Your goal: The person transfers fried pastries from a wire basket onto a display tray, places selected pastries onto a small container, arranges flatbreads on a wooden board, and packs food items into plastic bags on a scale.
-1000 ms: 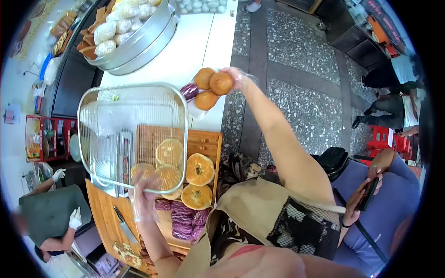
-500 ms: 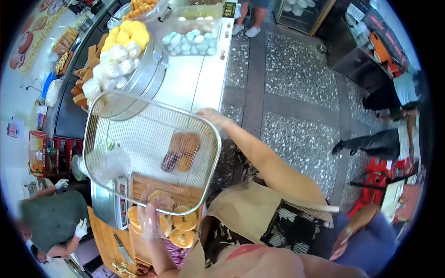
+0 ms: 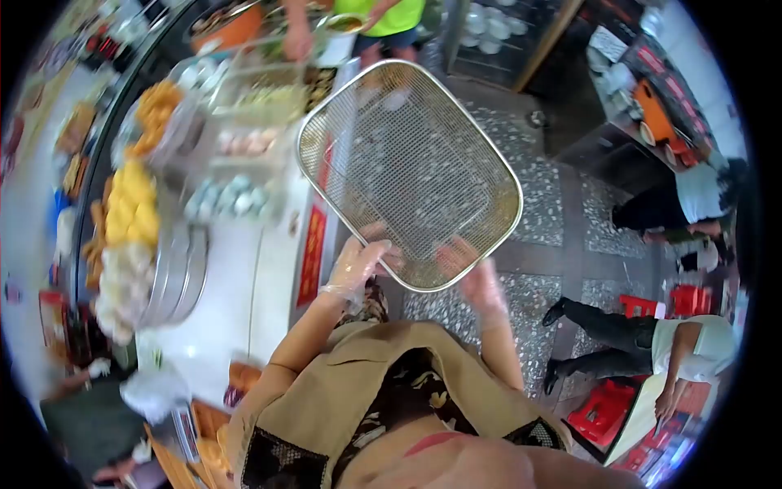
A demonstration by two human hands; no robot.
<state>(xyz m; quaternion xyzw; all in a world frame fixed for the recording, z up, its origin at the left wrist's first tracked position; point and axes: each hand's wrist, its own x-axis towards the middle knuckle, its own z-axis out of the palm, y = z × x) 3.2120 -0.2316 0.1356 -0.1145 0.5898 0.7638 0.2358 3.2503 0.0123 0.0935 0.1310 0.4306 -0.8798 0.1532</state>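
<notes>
Holding a wire-mesh basket (image 3: 503,213) out beyond both hands in the head view, gripped by its near side and tilted, with speckled floor (image 3: 542,285) visible through the mesh. Closing the left hand (image 3: 358,262) around the rim at the near left, with some fingers seen through the mesh. Supporting the near right part with the right hand (image 3: 472,277), fingers likewise seen through the mesh; too blurred to tell how tightly curled. Wearing clear plastic gloves on both.

Having a white tabletop (image 3: 224,330) to the left of the left hand, with a red sign (image 3: 311,257) along the edge nearest that hand. Bearing, farther left, a round metal steamer (image 3: 181,277) beside white bundles (image 3: 122,281) and yellow pieces (image 3: 133,213). Holding pale blue eggs (image 3: 235,198) in a clear tub, left of the basket and well apart from the left hand. Keeping brown buns (image 3: 244,376) below and left of the left hand, near the forearm. Showing red stools (image 3: 604,411) below and right of the right hand, well apart.
</notes>
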